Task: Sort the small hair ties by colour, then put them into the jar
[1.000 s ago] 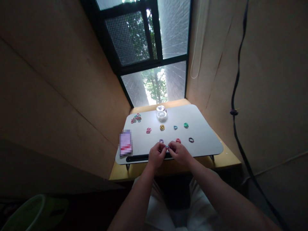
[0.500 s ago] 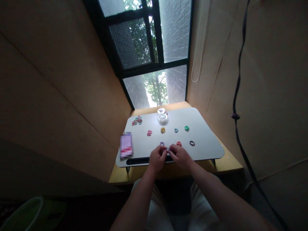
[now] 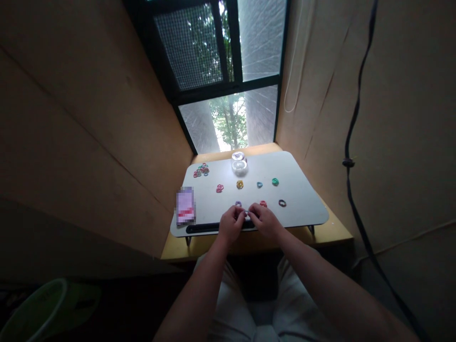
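Just above the front edge of the white lap table [image 3: 302, 190], my left hand [image 3: 231, 223] and my right hand [image 3: 264, 220] meet with fingers pinched. Between the fingertips is a small pale, bluish hair tie [image 3: 246, 212], mostly hidden by them. Right beyond the hands lie a purple hair tie [image 3: 238, 204] and some red hair ties [image 3: 262, 203], both partly covered. To the right is a dark hair tie [image 3: 282, 203]. A farther row has pink ties [image 3: 220, 188], yellow ties [image 3: 240, 184], a blue tie [image 3: 259, 185] and green ties [image 3: 275, 182].
A mixed pile of hair ties [image 3: 201, 170] lies at the back left, and a clear round container [image 3: 239, 164] stands at the back. A blurred pink-purple packet [image 3: 185, 205] is on the left. A black slot [image 3: 203, 228] runs along the front edge. A dark cord [image 3: 349, 190] hangs at right.
The view has tilted down slightly, so the table sits higher in the picture. Both hands stay together, and the small tie between the fingertips has shifted a little.
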The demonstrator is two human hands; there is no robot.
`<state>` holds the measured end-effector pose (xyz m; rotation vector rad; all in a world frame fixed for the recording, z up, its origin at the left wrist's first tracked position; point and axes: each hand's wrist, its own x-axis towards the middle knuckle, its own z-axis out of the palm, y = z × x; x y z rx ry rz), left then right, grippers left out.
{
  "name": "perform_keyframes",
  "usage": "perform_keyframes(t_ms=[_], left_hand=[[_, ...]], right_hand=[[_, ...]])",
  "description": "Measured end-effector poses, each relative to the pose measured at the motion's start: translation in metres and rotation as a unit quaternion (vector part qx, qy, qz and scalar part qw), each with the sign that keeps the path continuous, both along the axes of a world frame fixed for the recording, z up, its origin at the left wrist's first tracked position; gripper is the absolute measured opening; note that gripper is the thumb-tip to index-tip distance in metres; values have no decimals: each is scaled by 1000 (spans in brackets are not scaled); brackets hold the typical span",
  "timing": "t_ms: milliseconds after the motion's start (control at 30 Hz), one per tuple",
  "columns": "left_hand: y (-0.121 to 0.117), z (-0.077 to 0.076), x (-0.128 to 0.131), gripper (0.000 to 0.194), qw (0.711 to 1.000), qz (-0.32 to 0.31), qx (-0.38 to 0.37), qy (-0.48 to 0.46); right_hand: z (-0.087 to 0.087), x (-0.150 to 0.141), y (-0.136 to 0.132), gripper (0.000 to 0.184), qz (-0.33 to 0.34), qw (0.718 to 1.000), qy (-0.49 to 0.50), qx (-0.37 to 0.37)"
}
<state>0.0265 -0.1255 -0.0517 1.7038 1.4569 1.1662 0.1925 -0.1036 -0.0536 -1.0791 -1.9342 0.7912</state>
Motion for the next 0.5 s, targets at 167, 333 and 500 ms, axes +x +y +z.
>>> perform_keyframes(t_ms=[167, 333, 500], left_hand=[[2, -3, -1, 14, 1000, 4, 3, 10], [2, -4, -1, 9, 1000, 0, -2, 1], [1, -2, 0, 12, 1000, 5, 4, -8]], right_hand=[[-3, 0, 2, 10, -1, 1000, 14, 6], [-5, 0, 3, 10, -19, 999, 32, -2], [-4, 1, 2, 10, -13, 1000, 21, -8]])
